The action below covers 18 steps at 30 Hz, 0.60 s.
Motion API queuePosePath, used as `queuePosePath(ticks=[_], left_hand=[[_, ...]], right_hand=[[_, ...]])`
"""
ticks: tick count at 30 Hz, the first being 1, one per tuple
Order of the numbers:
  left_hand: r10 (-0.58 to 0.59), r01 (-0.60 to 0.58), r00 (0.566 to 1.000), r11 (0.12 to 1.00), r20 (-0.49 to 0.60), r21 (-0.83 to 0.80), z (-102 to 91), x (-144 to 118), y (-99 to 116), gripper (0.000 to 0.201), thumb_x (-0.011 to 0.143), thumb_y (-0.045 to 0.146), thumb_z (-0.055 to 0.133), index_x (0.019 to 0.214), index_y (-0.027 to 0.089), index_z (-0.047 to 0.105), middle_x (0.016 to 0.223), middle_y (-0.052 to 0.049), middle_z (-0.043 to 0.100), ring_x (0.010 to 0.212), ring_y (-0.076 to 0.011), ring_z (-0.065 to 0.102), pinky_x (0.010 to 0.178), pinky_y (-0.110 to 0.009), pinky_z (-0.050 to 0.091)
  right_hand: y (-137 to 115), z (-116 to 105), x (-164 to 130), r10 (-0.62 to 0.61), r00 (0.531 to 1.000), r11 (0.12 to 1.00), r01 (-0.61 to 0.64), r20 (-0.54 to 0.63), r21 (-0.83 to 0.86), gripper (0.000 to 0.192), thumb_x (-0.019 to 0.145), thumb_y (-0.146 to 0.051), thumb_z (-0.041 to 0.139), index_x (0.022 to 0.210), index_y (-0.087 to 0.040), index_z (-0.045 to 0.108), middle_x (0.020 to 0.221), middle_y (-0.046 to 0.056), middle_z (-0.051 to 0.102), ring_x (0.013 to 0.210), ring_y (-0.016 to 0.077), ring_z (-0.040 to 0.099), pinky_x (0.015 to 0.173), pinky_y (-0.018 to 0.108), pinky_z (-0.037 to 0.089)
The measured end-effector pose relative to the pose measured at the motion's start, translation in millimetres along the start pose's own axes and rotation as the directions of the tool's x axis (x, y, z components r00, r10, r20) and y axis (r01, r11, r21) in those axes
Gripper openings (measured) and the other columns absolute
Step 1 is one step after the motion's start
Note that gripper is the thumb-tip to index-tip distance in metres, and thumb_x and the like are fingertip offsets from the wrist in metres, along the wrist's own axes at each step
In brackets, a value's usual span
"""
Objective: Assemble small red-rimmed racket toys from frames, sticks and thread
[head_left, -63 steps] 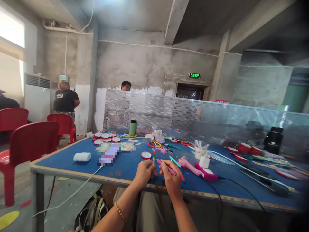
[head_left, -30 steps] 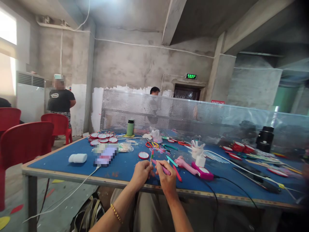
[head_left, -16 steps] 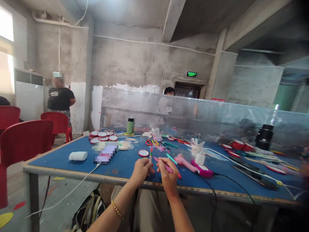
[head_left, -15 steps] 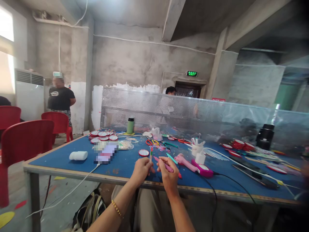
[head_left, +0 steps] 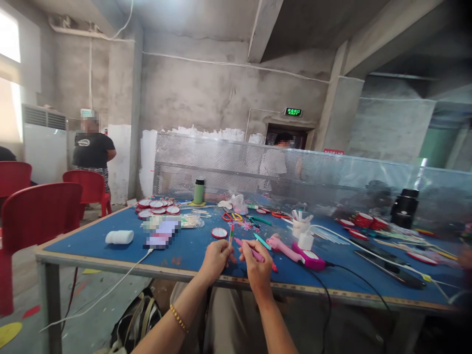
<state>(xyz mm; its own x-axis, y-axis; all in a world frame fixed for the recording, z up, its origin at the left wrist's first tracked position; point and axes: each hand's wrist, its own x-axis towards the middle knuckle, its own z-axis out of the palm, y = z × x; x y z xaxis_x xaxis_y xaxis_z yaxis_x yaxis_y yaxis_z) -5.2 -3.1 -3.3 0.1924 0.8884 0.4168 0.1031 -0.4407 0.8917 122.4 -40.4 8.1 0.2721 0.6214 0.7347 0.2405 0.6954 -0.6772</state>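
Observation:
My left hand (head_left: 217, 258) is closed around a thin stick (head_left: 230, 234) with red and green bands that points up and away from me. My right hand (head_left: 257, 265) grips a pink stick (head_left: 246, 247) that lies slanted, its far end close to the left hand. Both hands hover over the near edge of the blue table (head_left: 110, 248), almost touching each other. A pink glue gun (head_left: 295, 252) lies just right of my right hand, with a black cord running off the edge.
Red-rimmed round discs (head_left: 157, 208), a white bottle (head_left: 119, 237), a green flask (head_left: 199, 191), scissors (head_left: 231, 216) and a cup of sticks (head_left: 299, 225) lie about. A perforated metal screen (head_left: 258, 172) backs the table. Red chairs (head_left: 39, 216) stand left. One person stands at left, another behind the screen.
My hands have kept the same grip and place. The person behind the screen has walked to the right. My view has shifted slightly.

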Motion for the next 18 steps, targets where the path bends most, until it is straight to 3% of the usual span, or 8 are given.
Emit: queuePosePath(ticks=[12, 18], left_hand=[[0.013, -0.013, 1.000, 1.000, -0.003, 0.011, 0.7, -0.4, 0.3, 0.031, 0.080, 0.047, 0.048, 0.070, 0.019, 0.055, 0.064, -0.006, 0.072, 0.042, -0.0120, 0.049, 0.046, -0.024, 0.037], [-0.013, 0.013, 1.000, 1.000, 0.002, -0.006, -0.2, -0.6, 2.6, 0.026, 0.079, 0.042, 0.049, 0.072, 0.018, 0.056, 0.063, -0.005, 0.071, 0.040, -0.0112, 0.047, 0.044, -0.023, 0.035]], right_hand=[[0.7, 1.5, 1.1, -0.068, 0.993, 0.996, 0.074, 0.100, -0.056, 0.024, 0.091, -0.038, 0.060, 0.077, -0.019, 0.064, 0.067, 0.000, 0.063, 0.055, 0.0133, 0.059, 0.056, 0.023, 0.049], [2.9, -0.7, -0.7, -0.069, 0.997, 0.993, 0.070, 0.018, -0.095, 0.025, 0.091, -0.038, 0.061, 0.074, -0.019, 0.063, 0.063, -0.002, 0.061, 0.055, 0.0132, 0.057, 0.057, 0.024, 0.047]])
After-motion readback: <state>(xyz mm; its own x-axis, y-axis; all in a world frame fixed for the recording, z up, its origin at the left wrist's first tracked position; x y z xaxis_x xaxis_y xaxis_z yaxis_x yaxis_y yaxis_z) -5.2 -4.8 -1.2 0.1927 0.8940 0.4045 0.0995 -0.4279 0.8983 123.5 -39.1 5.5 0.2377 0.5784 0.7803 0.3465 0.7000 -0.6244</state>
